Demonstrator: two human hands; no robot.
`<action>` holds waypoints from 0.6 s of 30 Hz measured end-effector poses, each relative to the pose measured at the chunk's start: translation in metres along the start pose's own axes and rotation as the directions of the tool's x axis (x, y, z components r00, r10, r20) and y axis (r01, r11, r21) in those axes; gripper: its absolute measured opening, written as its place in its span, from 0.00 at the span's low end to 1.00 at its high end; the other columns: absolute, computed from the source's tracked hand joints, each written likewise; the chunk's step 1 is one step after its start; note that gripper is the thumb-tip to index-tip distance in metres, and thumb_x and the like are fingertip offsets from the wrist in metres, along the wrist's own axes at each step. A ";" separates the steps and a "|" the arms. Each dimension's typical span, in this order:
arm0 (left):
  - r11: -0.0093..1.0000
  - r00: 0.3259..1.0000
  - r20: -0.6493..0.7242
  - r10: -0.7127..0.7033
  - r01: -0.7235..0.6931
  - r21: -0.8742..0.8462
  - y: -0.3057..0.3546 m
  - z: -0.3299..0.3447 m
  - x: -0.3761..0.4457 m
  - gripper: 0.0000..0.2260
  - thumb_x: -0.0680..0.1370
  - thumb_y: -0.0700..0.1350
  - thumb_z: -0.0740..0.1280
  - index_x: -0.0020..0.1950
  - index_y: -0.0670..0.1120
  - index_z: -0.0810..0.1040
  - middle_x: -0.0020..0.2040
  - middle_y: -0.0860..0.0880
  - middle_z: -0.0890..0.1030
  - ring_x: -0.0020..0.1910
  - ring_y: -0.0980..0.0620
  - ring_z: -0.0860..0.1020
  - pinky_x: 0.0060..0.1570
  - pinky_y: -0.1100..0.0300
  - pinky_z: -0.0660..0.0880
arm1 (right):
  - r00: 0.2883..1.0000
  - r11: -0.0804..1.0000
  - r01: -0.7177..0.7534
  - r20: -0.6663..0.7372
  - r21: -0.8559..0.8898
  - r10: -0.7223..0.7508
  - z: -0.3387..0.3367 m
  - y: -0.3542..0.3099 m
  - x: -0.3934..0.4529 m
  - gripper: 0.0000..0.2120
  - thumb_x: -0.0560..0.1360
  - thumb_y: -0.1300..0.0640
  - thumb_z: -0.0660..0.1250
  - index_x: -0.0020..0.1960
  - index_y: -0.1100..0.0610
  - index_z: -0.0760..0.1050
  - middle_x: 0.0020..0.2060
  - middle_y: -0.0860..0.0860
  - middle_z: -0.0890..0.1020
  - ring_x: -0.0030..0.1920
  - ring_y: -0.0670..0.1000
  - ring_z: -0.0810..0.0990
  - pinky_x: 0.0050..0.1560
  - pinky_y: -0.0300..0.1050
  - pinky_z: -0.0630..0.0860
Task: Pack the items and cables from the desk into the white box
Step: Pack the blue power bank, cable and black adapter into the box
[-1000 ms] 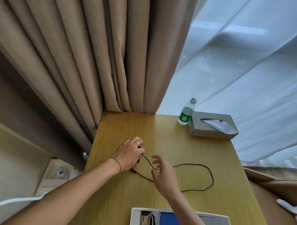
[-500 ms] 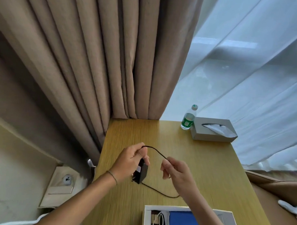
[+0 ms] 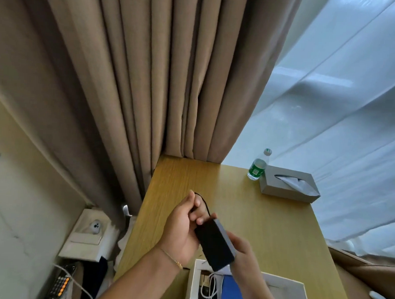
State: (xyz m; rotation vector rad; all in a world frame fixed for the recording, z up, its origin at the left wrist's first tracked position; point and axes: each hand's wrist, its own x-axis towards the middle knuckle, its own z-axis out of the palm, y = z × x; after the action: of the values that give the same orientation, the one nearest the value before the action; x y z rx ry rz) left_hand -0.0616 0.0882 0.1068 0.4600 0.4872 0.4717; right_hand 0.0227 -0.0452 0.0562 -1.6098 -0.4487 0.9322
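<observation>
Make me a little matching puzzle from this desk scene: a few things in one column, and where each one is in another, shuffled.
Things:
1. black device
2. water bottle
3. white cable
4. tissue box

Places:
A. inside the white box
B. at the desk's far right edge, tissue sticking out
C. held between both hands
D. standing just left of the tissue box

Pairs: 1-C, 2-D, 3-A, 4-B

Smooth wood-grain table [image 3: 268, 219]; matt black plastic adapter [image 3: 215, 246]; clear plastic bottle [image 3: 258, 166] at one o'clock; soft cloth curtain [image 3: 149, 80].
</observation>
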 end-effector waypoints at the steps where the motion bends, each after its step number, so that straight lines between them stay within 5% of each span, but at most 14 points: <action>1: 0.999 0.996 -0.079 0.048 -0.049 -0.007 -0.001 0.006 0.001 0.17 0.82 0.52 0.60 0.36 0.46 0.72 0.28 0.51 0.62 0.26 0.53 0.63 0.44 0.54 0.76 | 1.000 1.000 -0.012 -0.011 -0.001 0.012 0.003 0.002 -0.004 0.12 0.81 0.69 0.61 0.42 0.63 0.80 0.29 0.55 0.79 0.32 0.55 0.73 0.33 0.43 0.71; 7: 0.958 0.905 -0.315 0.286 -0.259 0.123 -0.012 0.045 0.012 0.19 0.85 0.52 0.56 0.36 0.47 0.69 0.26 0.53 0.62 0.25 0.54 0.62 0.41 0.55 0.74 | 0.997 0.997 0.072 0.027 0.003 -0.072 0.000 -0.003 -0.031 0.08 0.82 0.64 0.61 0.54 0.57 0.79 0.28 0.50 0.71 0.28 0.47 0.68 0.31 0.41 0.66; 11: 0.900 0.883 -0.249 0.398 -0.323 0.294 -0.029 0.061 0.009 0.19 0.85 0.52 0.56 0.35 0.48 0.70 0.26 0.53 0.65 0.26 0.55 0.65 0.42 0.55 0.72 | 0.997 0.979 0.064 0.028 0.195 -0.071 -0.022 -0.018 -0.037 0.13 0.80 0.61 0.68 0.63 0.51 0.77 0.29 0.48 0.68 0.29 0.47 0.66 0.31 0.44 0.64; 18: 0.929 0.942 -0.124 0.312 -0.274 0.249 -0.046 0.068 -0.006 0.19 0.84 0.44 0.57 0.32 0.47 0.69 0.27 0.49 0.66 0.28 0.51 0.67 0.43 0.54 0.72 | 0.987 0.922 0.162 -0.072 0.352 -0.146 -0.060 -0.031 -0.048 0.21 0.71 0.45 0.70 0.60 0.55 0.80 0.29 0.50 0.68 0.27 0.46 0.63 0.27 0.39 0.60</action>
State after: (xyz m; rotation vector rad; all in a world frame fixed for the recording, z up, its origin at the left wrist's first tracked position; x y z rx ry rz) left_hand -0.0153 0.0281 0.1380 0.7271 0.6365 0.7511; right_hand 0.0455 -0.1095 0.1024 -1.2421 -0.3464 0.8040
